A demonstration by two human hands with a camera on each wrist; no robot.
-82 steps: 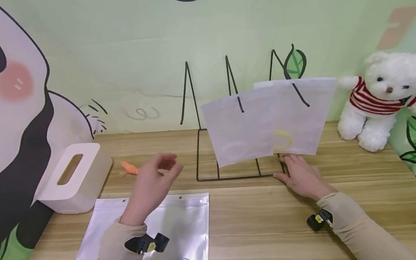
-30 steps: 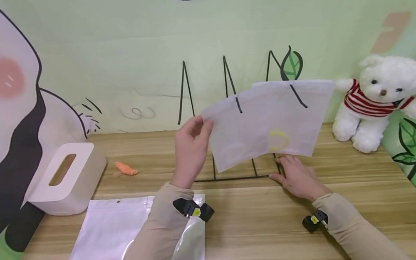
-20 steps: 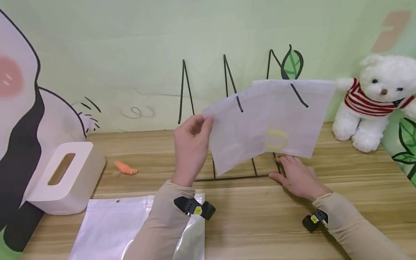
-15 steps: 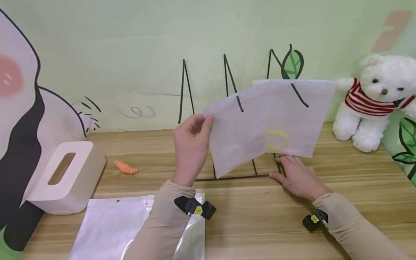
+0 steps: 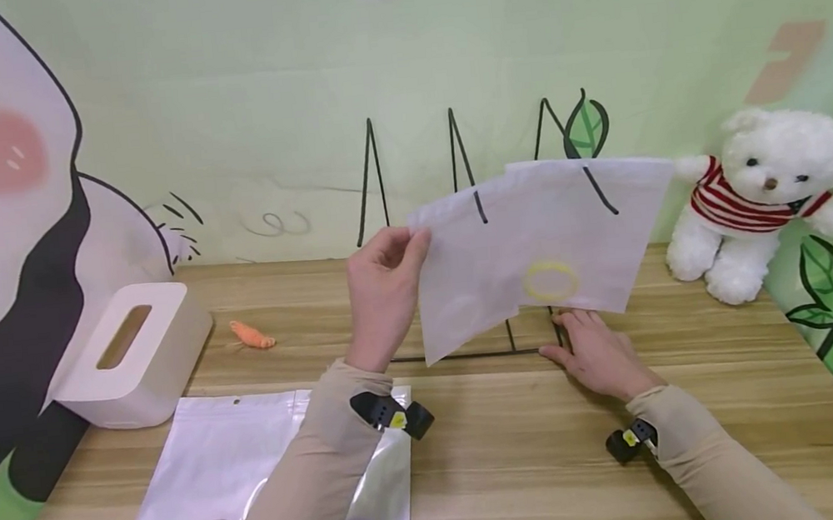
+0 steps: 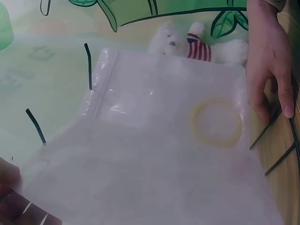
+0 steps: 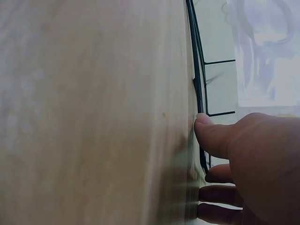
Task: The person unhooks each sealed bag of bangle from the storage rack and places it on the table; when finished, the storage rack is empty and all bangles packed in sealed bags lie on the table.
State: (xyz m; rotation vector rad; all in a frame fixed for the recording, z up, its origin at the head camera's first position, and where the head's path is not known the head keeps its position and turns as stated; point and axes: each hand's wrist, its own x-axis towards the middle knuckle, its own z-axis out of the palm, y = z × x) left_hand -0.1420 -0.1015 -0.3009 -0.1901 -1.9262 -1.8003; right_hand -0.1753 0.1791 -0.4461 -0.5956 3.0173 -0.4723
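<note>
Two translucent white zip bags hang from separate prongs of a black wire rack (image 5: 454, 147), overlapping. My left hand (image 5: 384, 296) pinches the upper left corner of the front bag (image 5: 456, 277); its lower left corner swings toward me. The rear bag (image 5: 620, 232) hangs to the right. A yellow ring (image 6: 193, 123) shows through the plastic. Down on the table, my right hand (image 5: 599, 355) holds the front right corner of the rack's base, its thumb (image 7: 213, 136) on the wire in the right wrist view. The leftmost prong carries nothing.
A silvery zip bag (image 5: 217, 455) with round shapes showing lies front left, partly under my left forearm. A white tissue box (image 5: 162, 360) and small orange carrot-like toy (image 5: 252, 335) sit left. A white teddy bear (image 5: 746, 207) sits right, by the wall.
My left hand has come up from over the silvery bag to the front bag's edge. That bag's lower left corner has swung down toward me, showing more of the yellow ring. My right hand stays put.
</note>
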